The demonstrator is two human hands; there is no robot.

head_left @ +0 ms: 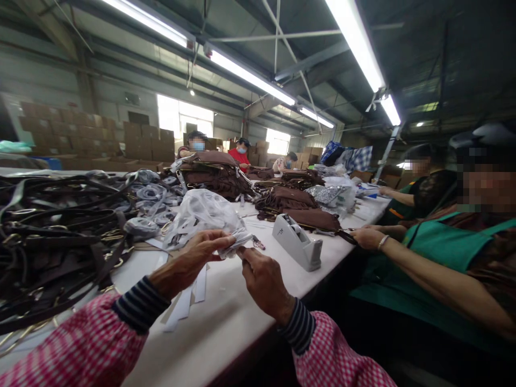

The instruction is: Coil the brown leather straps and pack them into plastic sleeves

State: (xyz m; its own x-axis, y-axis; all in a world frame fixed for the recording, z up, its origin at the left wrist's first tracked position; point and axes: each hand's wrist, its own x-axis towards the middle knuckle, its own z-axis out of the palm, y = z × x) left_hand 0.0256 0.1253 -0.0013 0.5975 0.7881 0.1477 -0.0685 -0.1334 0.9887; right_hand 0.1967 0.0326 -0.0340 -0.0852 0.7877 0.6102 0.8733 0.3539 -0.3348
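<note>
My left hand (195, 255) is closed on a small grey-white bundle wrapped in translucent plastic (233, 246), held just above the white table. The fingers of my right hand (264, 277) pinch the near right end of the same bundle. What lies inside the wrapping cannot be made out. Just behind the bundle sits a pile of clear plastic wrapping (201, 212). To the right of my hands stands a grey tape dispenser (296, 242). A small pinkish-red item (258, 243) lies between the dispenser and the bundle.
Dark straps with gold buckles (52, 231) heap up on the left, beside several plastic-wrapped rolls (151, 193). Brown bags (298, 207) are stacked behind the dispenser. White strips (179, 309) lie on the table (217, 328). A co-worker in a green apron (439, 258) sits close on the right.
</note>
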